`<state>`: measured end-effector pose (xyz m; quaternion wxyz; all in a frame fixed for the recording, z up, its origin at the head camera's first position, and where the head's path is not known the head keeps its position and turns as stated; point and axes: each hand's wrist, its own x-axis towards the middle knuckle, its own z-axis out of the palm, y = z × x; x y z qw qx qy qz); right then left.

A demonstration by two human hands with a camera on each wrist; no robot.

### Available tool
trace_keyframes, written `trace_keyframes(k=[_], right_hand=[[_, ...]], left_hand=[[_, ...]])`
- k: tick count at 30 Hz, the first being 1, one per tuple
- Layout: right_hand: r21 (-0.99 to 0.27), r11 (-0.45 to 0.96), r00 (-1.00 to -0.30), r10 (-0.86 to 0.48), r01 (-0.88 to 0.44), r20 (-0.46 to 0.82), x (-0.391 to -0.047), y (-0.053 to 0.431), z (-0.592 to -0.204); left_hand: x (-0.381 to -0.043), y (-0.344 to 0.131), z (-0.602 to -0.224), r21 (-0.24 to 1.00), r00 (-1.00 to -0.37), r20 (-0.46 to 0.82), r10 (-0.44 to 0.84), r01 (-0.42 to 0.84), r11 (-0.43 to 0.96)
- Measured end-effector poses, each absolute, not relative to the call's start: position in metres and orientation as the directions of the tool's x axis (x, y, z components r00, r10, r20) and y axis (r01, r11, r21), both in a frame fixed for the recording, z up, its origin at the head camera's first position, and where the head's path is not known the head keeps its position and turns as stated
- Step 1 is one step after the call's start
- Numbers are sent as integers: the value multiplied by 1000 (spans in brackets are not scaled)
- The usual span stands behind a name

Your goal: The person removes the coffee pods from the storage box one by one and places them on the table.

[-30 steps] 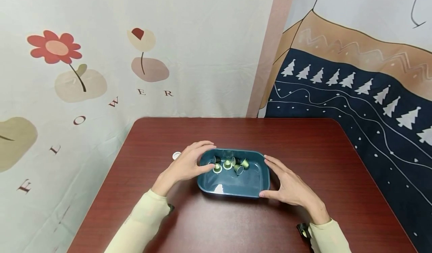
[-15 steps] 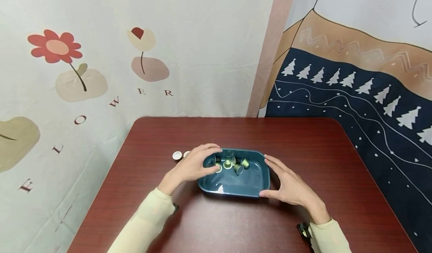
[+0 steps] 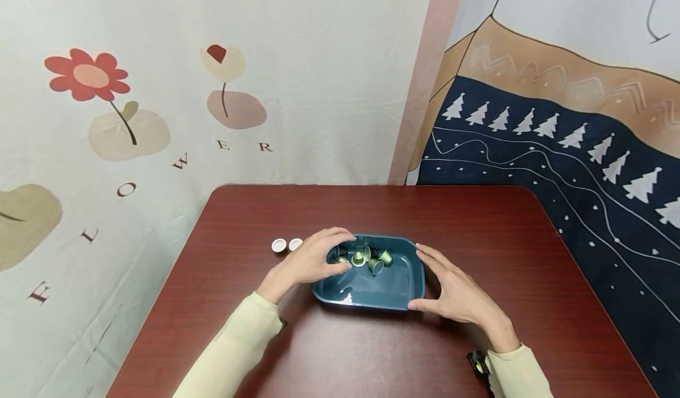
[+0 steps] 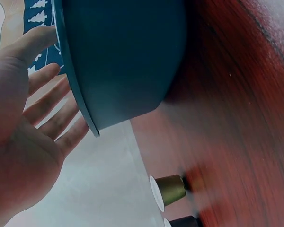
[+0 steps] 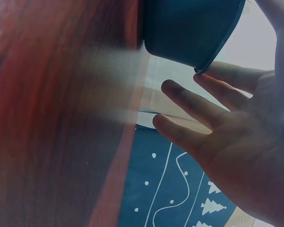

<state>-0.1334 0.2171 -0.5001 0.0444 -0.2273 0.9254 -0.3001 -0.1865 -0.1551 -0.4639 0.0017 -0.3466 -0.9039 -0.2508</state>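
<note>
A blue rectangular dish [image 3: 388, 289] stands on the table with several green and dark coffee capsules [image 3: 376, 266] inside, grouped toward its far left. My left hand [image 3: 308, 260] reaches over the dish's left end, fingers extended along the far rim and thumb above the capsules, partly covering them. In the left wrist view, its straight fingers [image 4: 61, 111] show beyond the dish wall [image 4: 128, 61]. At the dish's right end, my right hand [image 3: 459, 292] is spread wide, fingertips at the far corner and thumb at the near corner. Neither hand has fingers curled round anything.
Left of the dish, two capsules stand lid up, a green-gold capsule [image 4: 171, 190] and a black capsule [image 4: 184, 222]; their white lids [image 3: 278, 245] show from above. The reddish-brown table [image 3: 478, 215] reaches back to printed curtains [image 3: 329, 79].
My left hand has moved right, farther over the dish's left end, uncovering the second white-lidded capsule on the table. My right hand and the dish have stayed put.
</note>
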Motion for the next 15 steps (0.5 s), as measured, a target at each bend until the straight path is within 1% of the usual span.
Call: trace_keyframes(k=[9, 15], right_hand=[[-578, 717, -895, -443, -390, 55, -133, 216, -500], [-583, 716, -895, -443, -383, 44, -133, 216, -498]], left_hand=[[-192, -150, -469, 459, -751, 128, 648, 624, 632], [-197, -145, -473, 464, -750, 57, 659, 604, 648]])
